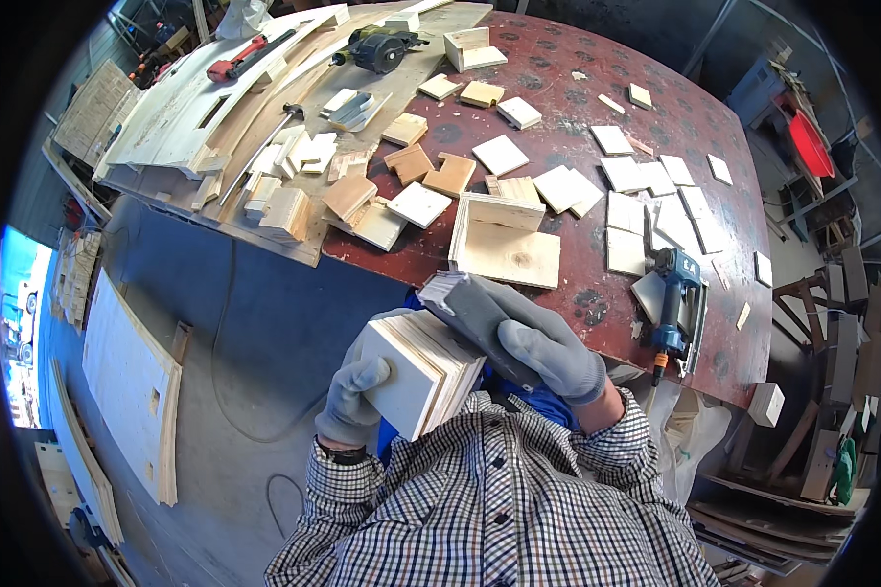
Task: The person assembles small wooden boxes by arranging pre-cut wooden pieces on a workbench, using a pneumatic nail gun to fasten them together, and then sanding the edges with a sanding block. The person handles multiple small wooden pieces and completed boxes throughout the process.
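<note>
Stack of plywood squares [423, 370] before table [558, 59], open box [504, 241] behind it, nail gun [672, 303] to its right

— How is the light here?

— Bright and even, like daylight. The pale wood squares [500, 154] on the red tabletop [578, 73] come close to glare, and shadows under them are short and soft.

— Any distortion?

— Strong fisheye. The tabletop's straight edges bow, and a black ring closes off the corners. A blue-white patch burns out at the far left rim.

— Focus?

— Sharp in the middle, on the gloved hands [548, 347]; softer and smeared toward the rim.
</note>
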`<state>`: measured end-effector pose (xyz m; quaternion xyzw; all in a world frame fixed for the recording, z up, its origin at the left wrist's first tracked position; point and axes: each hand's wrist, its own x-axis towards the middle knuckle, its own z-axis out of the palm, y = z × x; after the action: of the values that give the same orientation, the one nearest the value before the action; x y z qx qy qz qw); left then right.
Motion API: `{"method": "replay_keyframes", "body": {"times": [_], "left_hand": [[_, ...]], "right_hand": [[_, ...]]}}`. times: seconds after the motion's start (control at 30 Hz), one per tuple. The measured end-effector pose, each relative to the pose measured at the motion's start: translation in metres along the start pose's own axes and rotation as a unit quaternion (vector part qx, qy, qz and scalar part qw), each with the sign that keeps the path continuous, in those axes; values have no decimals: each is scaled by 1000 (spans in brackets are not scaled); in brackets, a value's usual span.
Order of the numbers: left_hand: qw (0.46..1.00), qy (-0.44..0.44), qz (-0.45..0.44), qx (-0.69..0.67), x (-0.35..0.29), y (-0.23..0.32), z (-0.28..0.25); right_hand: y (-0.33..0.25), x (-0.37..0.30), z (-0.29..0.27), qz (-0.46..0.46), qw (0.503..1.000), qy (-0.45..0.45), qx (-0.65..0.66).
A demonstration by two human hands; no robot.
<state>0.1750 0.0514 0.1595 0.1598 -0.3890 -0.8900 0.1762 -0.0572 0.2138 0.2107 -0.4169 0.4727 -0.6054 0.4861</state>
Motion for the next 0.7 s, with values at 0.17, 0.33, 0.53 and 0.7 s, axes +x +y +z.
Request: {"method": "replay_keyframes", "body": {"times": [0.17, 0.33, 0.53, 0.7], "left_hand": [[982, 157, 68, -84, 6, 0, 4], [945, -37, 47, -322, 20, -15, -25], [918, -44, 30, -392, 40, -31, 51], [980, 5, 197, 34, 47, -53, 48]], "right_hand": [[20, -37, -15, 7, 991, 74, 109], [30, -32, -2, -9, 973, 151, 173], [48, -10, 30, -122, 959, 217, 134], [68, -10, 47, -95, 960, 259, -48]]}}
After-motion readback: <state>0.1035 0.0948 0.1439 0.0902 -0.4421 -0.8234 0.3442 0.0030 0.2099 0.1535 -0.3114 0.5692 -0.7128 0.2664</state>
